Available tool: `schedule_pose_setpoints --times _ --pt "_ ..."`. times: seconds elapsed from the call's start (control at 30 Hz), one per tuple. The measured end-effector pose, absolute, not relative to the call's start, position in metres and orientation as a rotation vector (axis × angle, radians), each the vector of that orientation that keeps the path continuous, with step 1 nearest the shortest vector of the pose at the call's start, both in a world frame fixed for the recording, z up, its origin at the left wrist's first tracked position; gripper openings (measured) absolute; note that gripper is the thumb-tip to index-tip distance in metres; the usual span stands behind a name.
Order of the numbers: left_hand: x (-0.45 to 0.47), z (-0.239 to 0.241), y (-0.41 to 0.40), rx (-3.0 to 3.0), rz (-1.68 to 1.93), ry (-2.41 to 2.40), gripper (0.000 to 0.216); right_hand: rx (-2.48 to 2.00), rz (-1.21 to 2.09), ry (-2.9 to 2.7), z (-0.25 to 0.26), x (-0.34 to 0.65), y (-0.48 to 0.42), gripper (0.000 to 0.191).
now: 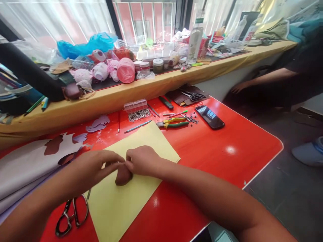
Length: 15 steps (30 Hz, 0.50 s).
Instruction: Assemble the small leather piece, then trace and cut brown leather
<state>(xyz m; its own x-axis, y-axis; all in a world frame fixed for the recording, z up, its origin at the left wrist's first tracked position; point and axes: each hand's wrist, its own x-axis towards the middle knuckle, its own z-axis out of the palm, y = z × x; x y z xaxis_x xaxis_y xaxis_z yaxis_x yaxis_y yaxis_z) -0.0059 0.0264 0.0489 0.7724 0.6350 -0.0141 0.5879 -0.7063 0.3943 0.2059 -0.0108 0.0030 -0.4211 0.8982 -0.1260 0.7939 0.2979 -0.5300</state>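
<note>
In the head view, the brown piece [123,176] is seen just under the fingertips, on the side toward the body, and above the yellow sheet [108,215]. Its narrower top is kept between the two hands, while its wide, rounded end is left free. Its long axis seems to be pointed from the fingertips toward the near edge, with a small lean to the left. Neither hand can be called clearly nearer: the top is met by the left hand [107,164] from the left and by the right hand [142,160] from the right. On both hands, thumb and forefinger are brought together and clamped on this top; the exact contact is partly covered by the fingers.

The piece is dark, with a dull surface like leather, and a soft, drop-like outline is shown. The sheet is flat, smooth and straight-edged, and is laid at an angle on the glossy red table [217,154]. At the left, shears [67,215] with dark, shiny loops are placed. Beyond the sheet, pliers [178,125] with green and yellow grips are seen, near a clear box [135,106] filled with small silvery parts [138,115].
</note>
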Motion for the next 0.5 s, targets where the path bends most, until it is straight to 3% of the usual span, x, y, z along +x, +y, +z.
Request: schedule_pose_setpoints --times 0.2,0.5 --pt "0.085 0.082 0.078 2.640 0.258 0.950 0.024 -1.532 0.876 -2.327 0.003 0.210 -0.010 0.028" --pt "0.199 0.040 0.125 2.896 -0.017 0.976 0.041 -1.470 0.910 -2.379 0.003 0.212 -0.007 0.029"
